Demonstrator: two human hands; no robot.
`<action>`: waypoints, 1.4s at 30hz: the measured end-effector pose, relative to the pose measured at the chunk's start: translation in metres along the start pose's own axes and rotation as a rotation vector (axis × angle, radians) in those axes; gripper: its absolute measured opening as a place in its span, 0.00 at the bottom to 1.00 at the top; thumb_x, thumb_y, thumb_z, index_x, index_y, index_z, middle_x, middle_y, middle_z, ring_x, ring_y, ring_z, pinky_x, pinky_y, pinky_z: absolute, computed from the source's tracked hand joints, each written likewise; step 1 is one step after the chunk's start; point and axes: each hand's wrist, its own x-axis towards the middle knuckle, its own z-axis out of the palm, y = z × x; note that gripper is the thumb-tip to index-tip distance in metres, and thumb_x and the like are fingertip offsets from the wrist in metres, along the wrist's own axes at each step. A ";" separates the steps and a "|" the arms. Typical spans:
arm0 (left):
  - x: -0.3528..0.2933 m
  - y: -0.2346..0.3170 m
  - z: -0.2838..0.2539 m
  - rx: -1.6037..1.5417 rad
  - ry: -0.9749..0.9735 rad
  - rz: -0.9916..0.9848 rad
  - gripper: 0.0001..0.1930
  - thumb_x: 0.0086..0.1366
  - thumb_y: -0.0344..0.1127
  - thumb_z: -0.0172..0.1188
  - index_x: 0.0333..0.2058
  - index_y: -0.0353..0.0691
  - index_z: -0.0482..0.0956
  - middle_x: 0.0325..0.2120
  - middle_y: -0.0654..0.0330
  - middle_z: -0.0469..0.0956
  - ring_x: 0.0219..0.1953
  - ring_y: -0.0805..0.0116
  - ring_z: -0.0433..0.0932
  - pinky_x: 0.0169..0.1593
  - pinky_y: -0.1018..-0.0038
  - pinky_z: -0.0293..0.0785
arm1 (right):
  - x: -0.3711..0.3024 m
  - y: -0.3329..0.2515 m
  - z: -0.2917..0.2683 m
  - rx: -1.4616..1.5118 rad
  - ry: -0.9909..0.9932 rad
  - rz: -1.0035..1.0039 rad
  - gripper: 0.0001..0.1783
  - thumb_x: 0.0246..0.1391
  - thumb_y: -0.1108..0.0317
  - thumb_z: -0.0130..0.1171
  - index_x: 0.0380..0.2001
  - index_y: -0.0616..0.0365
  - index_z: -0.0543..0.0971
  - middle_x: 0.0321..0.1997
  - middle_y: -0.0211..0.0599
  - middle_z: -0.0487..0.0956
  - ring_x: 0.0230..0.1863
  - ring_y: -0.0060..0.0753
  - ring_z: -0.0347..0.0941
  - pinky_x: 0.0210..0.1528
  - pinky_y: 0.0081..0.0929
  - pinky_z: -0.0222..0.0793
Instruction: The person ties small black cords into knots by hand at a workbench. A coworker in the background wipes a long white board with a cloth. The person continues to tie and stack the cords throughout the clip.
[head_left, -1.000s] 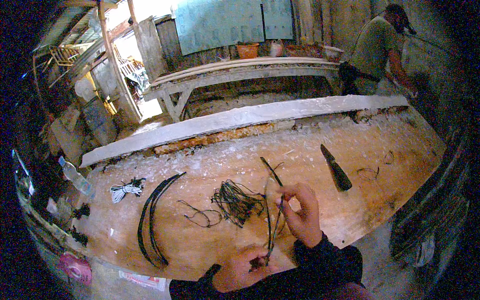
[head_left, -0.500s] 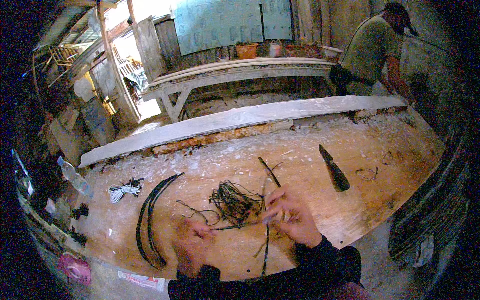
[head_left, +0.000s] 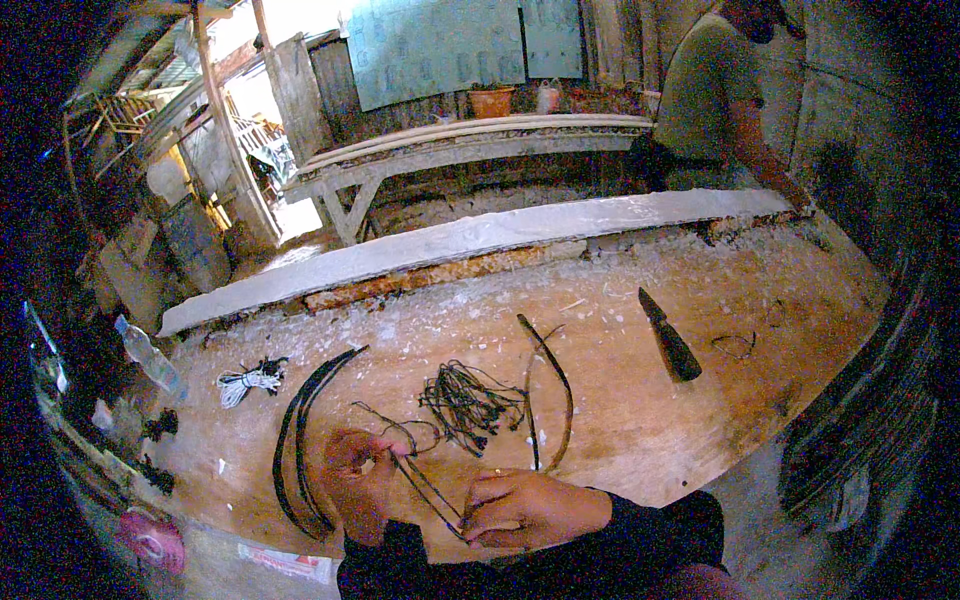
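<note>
Low in the middle, my left hand [head_left: 360, 475] pinches one end of a thin dark cord [head_left: 430, 490]. The cord runs doubled, as two nearly parallel strands, to the fingertips of my right hand [head_left: 535, 510], which are closed on its other end. Just beyond my hands lies a tangled bundle of dark cords [head_left: 465, 405], with a loose curly strand beside it. Two curved black strips [head_left: 288, 450] lie to the left of my left hand. Thinner dark strips [head_left: 568, 400] lie beyond my right hand.
A knife with a dark handle [head_left: 673, 345] lies on the right of the wooden tabletop [head_left: 640, 440]. Farther left are a white-and-black cord bundle [head_left: 248, 382] and a clear bottle [head_left: 150, 355]. A pale board [head_left: 480, 232] edges the far side; another person [head_left: 705, 100] leans there.
My right hand has come down and left, away from the thin strips, which now lie on the tabletop. The cord now shows doubled between my hands. The other person has shifted left.
</note>
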 end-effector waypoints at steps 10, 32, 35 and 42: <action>-0.021 0.012 0.011 -0.157 -0.279 0.079 0.09 0.40 0.18 0.59 0.22 0.40 0.75 0.23 0.60 0.70 0.25 0.67 0.71 0.28 0.77 0.68 | -0.015 -0.007 -0.014 -0.002 0.403 0.104 0.06 0.40 0.76 0.57 0.25 0.57 0.73 0.27 0.33 0.73 0.32 0.33 0.70 0.35 0.26 0.65; -0.017 0.045 -0.002 -0.168 -0.677 0.071 0.09 0.44 0.36 0.65 0.24 0.39 0.76 0.25 0.61 0.72 0.31 0.66 0.71 0.35 0.74 0.68 | -0.009 0.001 -0.027 -0.675 1.091 0.262 0.13 0.32 0.79 0.58 0.26 0.53 0.79 0.32 0.37 0.67 0.38 0.35 0.64 0.41 0.27 0.59; 0.008 0.041 0.007 -0.282 -0.233 0.279 0.09 0.37 0.31 0.66 0.22 0.41 0.77 0.25 0.61 0.71 0.31 0.66 0.71 0.35 0.75 0.68 | -0.011 0.003 -0.022 -0.449 0.981 0.274 0.10 0.32 0.77 0.59 0.25 0.53 0.79 0.34 0.36 0.68 0.40 0.36 0.64 0.43 0.29 0.59; 0.006 0.006 -0.009 0.068 0.113 0.053 0.14 0.30 0.19 0.61 0.20 0.41 0.74 0.23 0.61 0.68 0.29 0.66 0.69 0.32 0.78 0.65 | 0.003 0.008 0.001 -0.031 0.209 -0.068 0.10 0.39 0.71 0.59 0.30 0.55 0.78 0.43 0.39 0.69 0.47 0.41 0.63 0.47 0.36 0.58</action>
